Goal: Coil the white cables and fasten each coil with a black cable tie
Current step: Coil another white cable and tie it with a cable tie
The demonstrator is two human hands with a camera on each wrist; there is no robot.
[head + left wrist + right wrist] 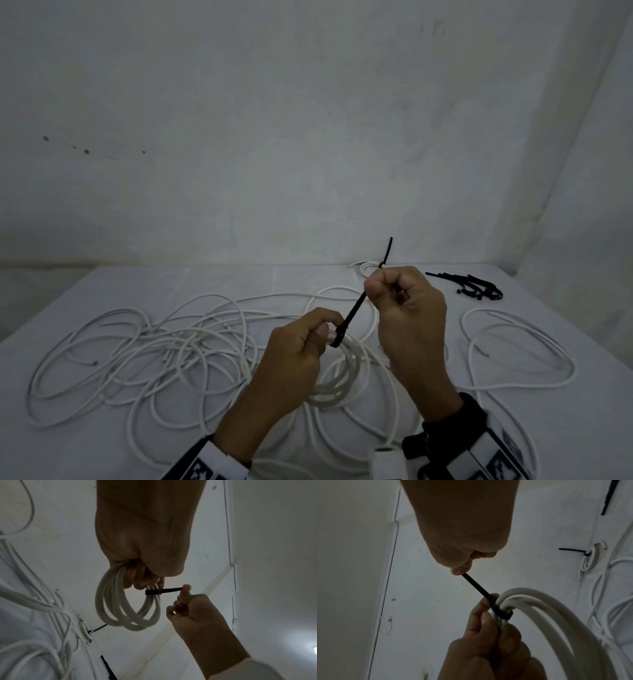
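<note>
In the head view, the left hand (301, 339) is gripping a coil of white cable (337, 380) above the white tabletop (102, 284), fingers curled round the bundled strands. A black cable tie (351, 317) is looping round the bundle at the hand's 2 o'clock, its tail slanting up into the right hand (407, 308), which is pinching it in curled fingers. Loose white cables (144, 356) are sprawling at 9 o'clock of the hands, another loose cable (513, 346) at 3 o'clock. A finished coil (368, 269) with its tie sticking up is lying at 12 o'clock, and spare black ties (479, 287) are lying at 2 o'clock.

In the left wrist view, the coil (126, 608) is hanging from the left hand (144, 540), the tie (163, 591) is wrapping its strands, and the right hand (193, 609) is clamping the tail at 3 o'clock.

In the right wrist view, the right hand (462, 527) is pinching the tie (481, 592), which is running toward 5 o'clock to the loop round the coil (547, 612), with the left hand (488, 642) gripping just below.
</note>
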